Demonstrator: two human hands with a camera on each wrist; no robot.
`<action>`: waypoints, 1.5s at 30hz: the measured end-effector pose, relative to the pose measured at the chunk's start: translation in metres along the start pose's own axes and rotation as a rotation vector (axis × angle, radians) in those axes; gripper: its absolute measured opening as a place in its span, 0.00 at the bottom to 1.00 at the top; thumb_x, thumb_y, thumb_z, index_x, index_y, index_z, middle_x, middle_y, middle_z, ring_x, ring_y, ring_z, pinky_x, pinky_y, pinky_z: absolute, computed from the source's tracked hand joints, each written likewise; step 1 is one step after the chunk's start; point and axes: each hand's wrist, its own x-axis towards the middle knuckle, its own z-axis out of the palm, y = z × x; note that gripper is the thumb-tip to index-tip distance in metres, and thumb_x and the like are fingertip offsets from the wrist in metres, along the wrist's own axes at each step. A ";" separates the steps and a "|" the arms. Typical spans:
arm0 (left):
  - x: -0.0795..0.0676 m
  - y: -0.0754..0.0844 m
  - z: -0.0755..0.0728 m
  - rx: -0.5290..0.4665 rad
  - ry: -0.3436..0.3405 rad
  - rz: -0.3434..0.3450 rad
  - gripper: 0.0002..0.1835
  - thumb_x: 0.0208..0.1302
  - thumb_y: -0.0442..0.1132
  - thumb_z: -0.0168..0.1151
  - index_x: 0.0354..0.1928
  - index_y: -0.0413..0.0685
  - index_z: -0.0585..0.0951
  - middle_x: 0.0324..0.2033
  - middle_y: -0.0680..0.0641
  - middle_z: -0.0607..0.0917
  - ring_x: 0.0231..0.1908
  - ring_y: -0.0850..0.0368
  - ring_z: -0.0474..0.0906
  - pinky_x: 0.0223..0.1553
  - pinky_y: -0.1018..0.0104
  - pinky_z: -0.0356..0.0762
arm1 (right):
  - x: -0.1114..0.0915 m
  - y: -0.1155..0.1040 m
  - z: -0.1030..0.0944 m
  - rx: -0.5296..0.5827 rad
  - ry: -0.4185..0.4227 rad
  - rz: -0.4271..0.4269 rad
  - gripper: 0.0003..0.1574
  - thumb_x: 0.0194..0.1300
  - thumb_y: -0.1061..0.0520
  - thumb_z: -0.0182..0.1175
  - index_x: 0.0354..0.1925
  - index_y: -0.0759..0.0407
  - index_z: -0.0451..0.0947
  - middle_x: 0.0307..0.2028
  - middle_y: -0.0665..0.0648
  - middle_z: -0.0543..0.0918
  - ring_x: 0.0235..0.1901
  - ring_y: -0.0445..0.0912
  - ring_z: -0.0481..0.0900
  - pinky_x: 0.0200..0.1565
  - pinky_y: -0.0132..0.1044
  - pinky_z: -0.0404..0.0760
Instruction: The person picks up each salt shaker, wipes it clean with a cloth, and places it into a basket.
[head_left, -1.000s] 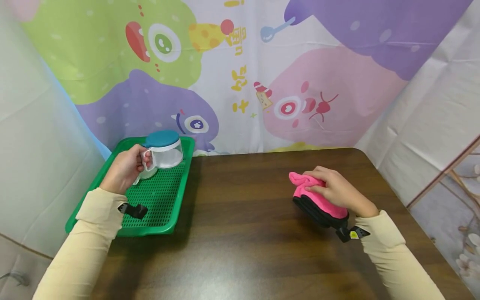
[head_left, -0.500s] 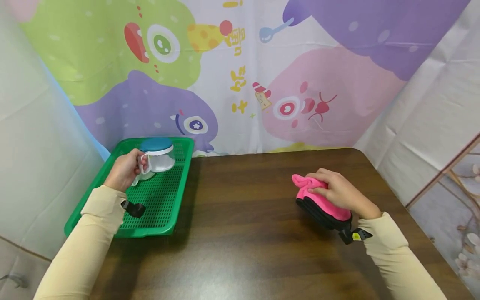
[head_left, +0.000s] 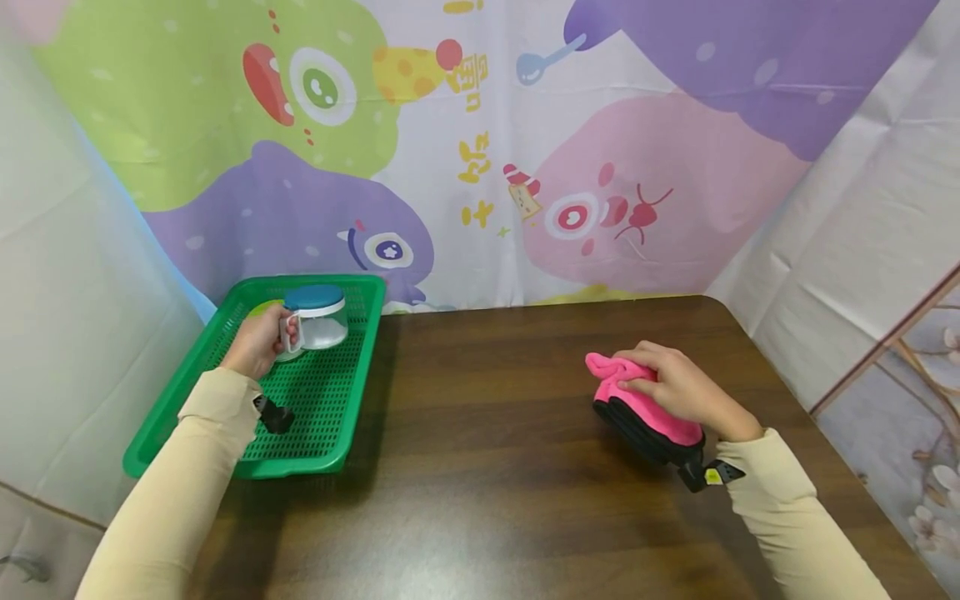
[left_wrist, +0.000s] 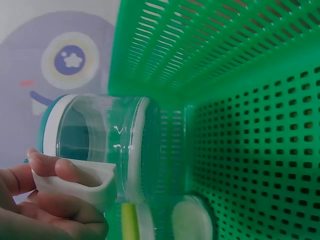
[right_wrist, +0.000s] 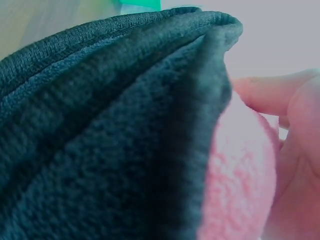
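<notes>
My left hand (head_left: 258,340) grips the white handle of a clear jar (head_left: 326,332) with a blue lid, held upright inside the green basket (head_left: 292,468). In the left wrist view, the fingers curl through the handle (left_wrist: 95,186), and the jar's base appears slightly above the basket floor. A second clear jar with a yellow-green lid (head_left: 268,306) stands in the basket, mostly hidden behind the hand. On the right, my right hand (head_left: 678,379) pinches a bunched pink and black cloth (head_left: 660,417) over the table. The cloth's dark side (right_wrist: 110,150) fills most of the right wrist view.
The basket sits at the left of the brown wooden table (head_left: 480,433), close to the back curtain (head_left: 465,275) with its cartoon print. White cloth hangs along the left side. A pale flower-patterned panel (head_left: 915,433) borders the right side.
My left hand has lowered the blue-lidded jar into the basket and a little leftward. The second jar's yellow-green lid has come into view. The right hand and cloth have shifted slightly right and down.
</notes>
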 end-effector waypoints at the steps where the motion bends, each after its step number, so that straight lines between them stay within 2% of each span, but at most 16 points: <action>1: 0.000 0.000 0.001 0.013 0.006 -0.007 0.11 0.74 0.40 0.34 0.40 0.45 0.68 0.20 0.58 0.74 0.23 0.65 0.68 0.25 0.71 0.60 | 0.000 0.000 0.000 -0.001 -0.001 -0.002 0.22 0.56 0.62 0.69 0.51 0.61 0.81 0.36 0.51 0.81 0.33 0.42 0.73 0.36 0.32 0.73; 4: 0.005 -0.004 -0.001 0.057 0.017 -0.015 0.11 0.74 0.40 0.34 0.44 0.44 0.66 0.21 0.59 0.74 0.23 0.65 0.68 0.25 0.72 0.60 | -0.001 0.001 0.001 0.001 -0.007 -0.003 0.22 0.56 0.62 0.69 0.50 0.61 0.81 0.35 0.51 0.81 0.32 0.42 0.72 0.35 0.32 0.72; 9: 0.016 -0.015 -0.003 0.102 0.025 -0.038 0.11 0.74 0.42 0.34 0.44 0.46 0.67 0.21 0.60 0.73 0.23 0.65 0.67 0.25 0.71 0.61 | -0.001 0.002 0.003 0.013 -0.020 0.012 0.22 0.57 0.61 0.68 0.51 0.60 0.81 0.35 0.50 0.81 0.33 0.42 0.72 0.36 0.32 0.72; 24: 0.018 -0.026 0.002 0.063 0.085 -0.063 0.10 0.72 0.39 0.37 0.44 0.42 0.67 0.21 0.59 0.74 0.23 0.66 0.70 0.27 0.73 0.66 | -0.003 0.004 0.009 0.035 -0.021 0.002 0.21 0.56 0.62 0.69 0.50 0.60 0.81 0.33 0.49 0.79 0.32 0.41 0.71 0.34 0.31 0.71; 28: 0.022 -0.027 0.001 0.056 0.062 -0.064 0.10 0.73 0.39 0.36 0.41 0.44 0.68 0.20 0.58 0.74 0.23 0.66 0.70 0.27 0.73 0.66 | -0.004 0.004 0.009 0.000 -0.043 0.014 0.22 0.57 0.62 0.68 0.51 0.61 0.81 0.33 0.50 0.78 0.31 0.42 0.70 0.34 0.31 0.70; 33: 0.026 -0.026 0.000 0.098 -0.014 -0.075 0.13 0.74 0.38 0.33 0.38 0.46 0.69 0.22 0.58 0.75 0.23 0.64 0.70 0.30 0.72 0.69 | -0.006 0.004 0.007 -0.015 -0.062 0.031 0.22 0.57 0.61 0.68 0.52 0.60 0.80 0.32 0.49 0.77 0.31 0.41 0.69 0.33 0.31 0.69; 38: 0.026 -0.029 -0.002 0.171 -0.050 -0.104 0.14 0.75 0.42 0.32 0.45 0.44 0.69 0.25 0.60 0.77 0.28 0.66 0.75 0.35 0.72 0.73 | -0.007 0.004 0.007 -0.006 -0.061 0.035 0.22 0.57 0.61 0.68 0.52 0.60 0.80 0.33 0.49 0.78 0.31 0.41 0.69 0.33 0.31 0.70; 41: 0.025 -0.032 -0.006 0.216 -0.067 -0.098 0.17 0.75 0.44 0.33 0.50 0.43 0.69 0.27 0.61 0.79 0.31 0.67 0.78 0.38 0.72 0.75 | -0.006 0.005 0.007 -0.002 -0.057 0.033 0.22 0.57 0.61 0.68 0.51 0.60 0.81 0.32 0.49 0.78 0.31 0.41 0.70 0.33 0.31 0.70; 45: 0.022 -0.035 -0.012 0.232 -0.109 -0.080 0.17 0.74 0.45 0.35 0.47 0.44 0.73 0.27 0.62 0.81 0.33 0.66 0.80 0.41 0.69 0.73 | -0.007 0.007 0.009 0.000 -0.059 0.037 0.22 0.56 0.61 0.68 0.51 0.60 0.81 0.32 0.49 0.78 0.30 0.41 0.70 0.33 0.31 0.69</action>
